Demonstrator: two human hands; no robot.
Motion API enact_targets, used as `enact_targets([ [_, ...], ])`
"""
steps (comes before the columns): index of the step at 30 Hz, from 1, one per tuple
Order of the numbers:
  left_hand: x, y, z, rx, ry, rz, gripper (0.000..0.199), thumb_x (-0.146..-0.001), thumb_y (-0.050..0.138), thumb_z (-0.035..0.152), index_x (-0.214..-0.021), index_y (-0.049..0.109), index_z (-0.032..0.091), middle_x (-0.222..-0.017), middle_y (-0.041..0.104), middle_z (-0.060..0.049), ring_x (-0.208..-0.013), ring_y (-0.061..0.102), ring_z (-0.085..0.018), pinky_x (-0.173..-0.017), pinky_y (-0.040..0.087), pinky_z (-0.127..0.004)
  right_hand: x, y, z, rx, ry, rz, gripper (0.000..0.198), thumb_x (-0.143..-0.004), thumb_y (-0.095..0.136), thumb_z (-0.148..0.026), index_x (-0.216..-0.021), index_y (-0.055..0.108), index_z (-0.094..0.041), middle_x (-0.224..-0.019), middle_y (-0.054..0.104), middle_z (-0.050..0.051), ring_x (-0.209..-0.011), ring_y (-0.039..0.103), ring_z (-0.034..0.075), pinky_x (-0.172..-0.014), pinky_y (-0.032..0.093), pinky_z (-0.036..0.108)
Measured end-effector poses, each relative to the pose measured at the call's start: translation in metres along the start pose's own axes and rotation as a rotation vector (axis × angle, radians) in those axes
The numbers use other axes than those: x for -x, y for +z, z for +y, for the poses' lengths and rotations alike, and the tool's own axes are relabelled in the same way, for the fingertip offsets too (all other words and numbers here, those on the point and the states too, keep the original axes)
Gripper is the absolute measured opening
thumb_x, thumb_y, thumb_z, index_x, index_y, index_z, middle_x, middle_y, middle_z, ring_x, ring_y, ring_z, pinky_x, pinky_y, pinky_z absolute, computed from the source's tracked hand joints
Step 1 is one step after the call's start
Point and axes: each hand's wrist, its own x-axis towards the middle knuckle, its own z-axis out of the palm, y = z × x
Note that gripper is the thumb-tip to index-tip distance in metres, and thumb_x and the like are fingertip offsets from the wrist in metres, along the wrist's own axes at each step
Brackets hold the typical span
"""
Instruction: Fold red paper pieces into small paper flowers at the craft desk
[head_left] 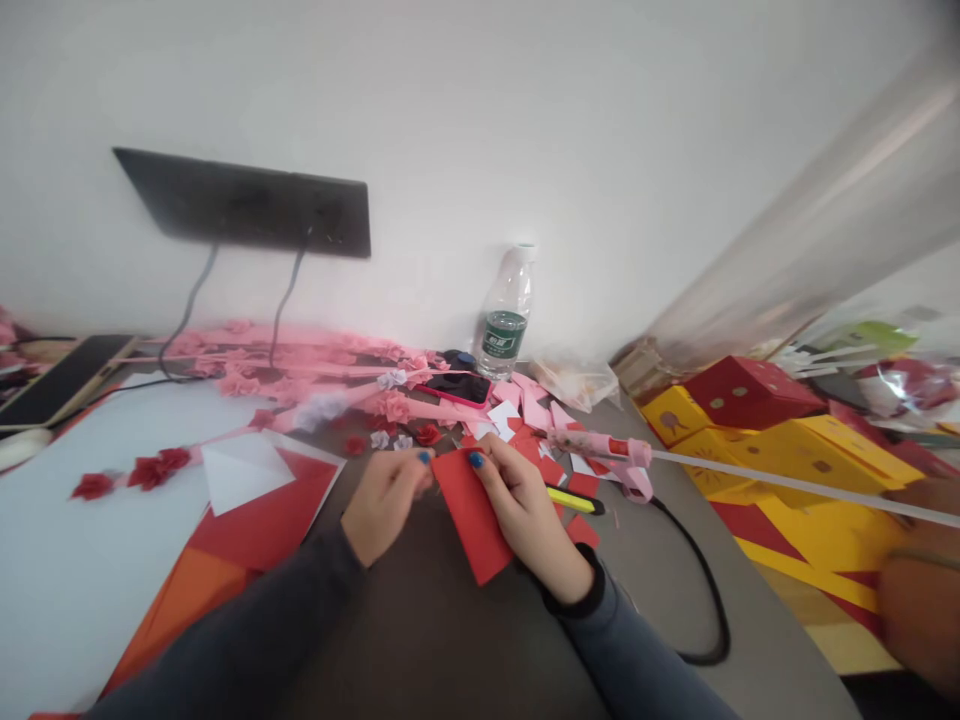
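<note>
I see counter room before the card, glue gun and cord blocking right, bottle behind

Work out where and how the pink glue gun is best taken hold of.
Probably by the handle, coming from the near right: it juts that way from the body of the pink glue gun. The long white rod extends behind, and the front end points left, away from that side.

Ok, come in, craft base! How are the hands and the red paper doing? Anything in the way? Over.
Right hand gripping red paper. Left hand near its upper left corner, hold unclear. Yellow-and-black tool, pink glue gun close on right.
</note>
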Motion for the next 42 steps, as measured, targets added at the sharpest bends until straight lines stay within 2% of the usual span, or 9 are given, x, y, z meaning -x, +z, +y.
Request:
enact_targets([
  [2, -0.003, -0.004, -0.001, 0.044, -0.027, 0.141, 0.037, -0.094, 0.031, 0.032, -0.058, 0.028, 0.023, -0.053, 0.026, 0.005, -0.050, 0.026, -0.011, -0.051, 0.022, -0.028, -0.001, -0.001, 0.001, 0.006, 0.001, 0.037, 0.032, -0.099, 0.040, -0.037, -0.070, 0.036, -0.023, -0.064, 0.034, -0.004, -0.057, 0.032, 0.013, -0.053, 0.026, 0.027],
  [4, -0.003, -0.005, -0.002, 0.032, -0.024, 0.135, 0.039, -0.094, 0.033, 0.036, -0.058, 0.029, 0.022, -0.054, 0.027, 0.005, -0.051, 0.027, -0.011, -0.051, 0.023, -0.027, -0.002, -0.001, 0.002, 0.000, 0.002, 0.085, 0.034, -0.099, 0.040, -0.039, -0.069, 0.035, -0.023, -0.064, 0.032, -0.004, -0.056, 0.031, 0.013, -0.052, 0.026, 0.027],
  [9, 0.004, 0.007, 0.003, -0.064, 0.054, -0.328, 0.034, -0.092, 0.046, 0.035, -0.063, 0.043, 0.018, -0.059, 0.044, 0.004, -0.056, 0.039, -0.011, -0.056, 0.032, -0.024, -0.002, 0.000, 0.002, -0.071, -0.002, 0.182, 0.035, -0.098, 0.044, -0.044, -0.070, 0.038, -0.023, -0.064, 0.036, -0.005, -0.056, 0.035, 0.012, -0.052, 0.031, 0.026],
  [12, 0.005, 0.009, 0.005, -0.093, 0.052, -0.216, 0.032, -0.094, 0.041, 0.031, -0.066, 0.047, 0.018, -0.062, 0.048, 0.003, -0.058, 0.044, -0.012, -0.057, 0.034, -0.023, -0.001, 0.001, 0.000, -0.142, 0.047, 0.187, 0.036, -0.097, 0.046, -0.047, -0.071, 0.041, -0.023, -0.060, 0.039, -0.006, -0.049, 0.039, 0.010, -0.047, 0.033, 0.024],
  [16, 0.000, 0.000, 0.002, -0.101, 0.021, 0.028, 0.025, -0.095, 0.043, 0.032, -0.080, 0.056, 0.017, -0.073, 0.059, 0.000, -0.067, 0.053, -0.014, -0.062, 0.041, -0.023, 0.000, 0.001, 0.000, -0.272, 0.178, 0.042, 0.033, -0.095, 0.047, -0.051, -0.078, 0.043, -0.023, -0.053, 0.046, -0.008, -0.034, 0.044, 0.009, -0.035, 0.029, 0.021],
  [20, -0.004, -0.007, 0.000, -0.216, 0.081, 0.186, 0.017, -0.093, 0.048, 0.027, -0.086, 0.061, 0.018, -0.085, 0.067, -0.002, -0.082, 0.061, -0.017, -0.078, 0.044, -0.025, -0.003, -0.001, 0.001, -0.162, 0.117, 0.015, 0.025, -0.094, 0.052, -0.041, -0.079, 0.050, -0.021, -0.064, 0.055, -0.003, -0.046, 0.051, 0.010, -0.043, 0.038, 0.022],
  [25, -0.002, -0.005, 0.002, -0.334, 0.239, 0.028, 0.016, -0.090, 0.048, 0.017, -0.082, 0.062, 0.019, -0.082, 0.066, -0.002, -0.078, 0.063, -0.017, -0.074, 0.046, -0.025, -0.006, -0.005, 0.001, -0.038, -0.015, 0.080, 0.012, -0.088, 0.059, -0.028, -0.098, 0.061, -0.021, -0.094, 0.067, 0.006, -0.083, 0.062, 0.019, -0.073, 0.050, 0.031],
  [32, -0.002, -0.006, 0.003, -0.340, 0.172, 0.103, 0.014, -0.090, 0.049, 0.019, -0.084, 0.062, 0.019, -0.081, 0.066, -0.001, -0.073, 0.061, -0.015, -0.067, 0.044, -0.024, -0.008, -0.009, 0.004, -0.043, 0.019, 0.151, 0.012, -0.089, 0.057, -0.029, -0.083, 0.061, -0.020, -0.078, 0.065, 0.002, -0.063, 0.056, 0.015, -0.057, 0.044, 0.027],
  [42, -0.002, -0.004, 0.001, -0.330, 0.291, 0.069, 0.013, -0.087, 0.053, 0.011, -0.085, 0.063, 0.019, -0.083, 0.067, -0.002, -0.081, 0.064, -0.016, -0.076, 0.046, -0.026, -0.008, -0.008, 0.001, 0.034, -0.038, 0.066, 0.006, -0.086, 0.058, -0.019, -0.084, 0.064, -0.020, -0.082, 0.068, 0.004, -0.076, 0.062, 0.019, -0.069, 0.047, 0.030],
])
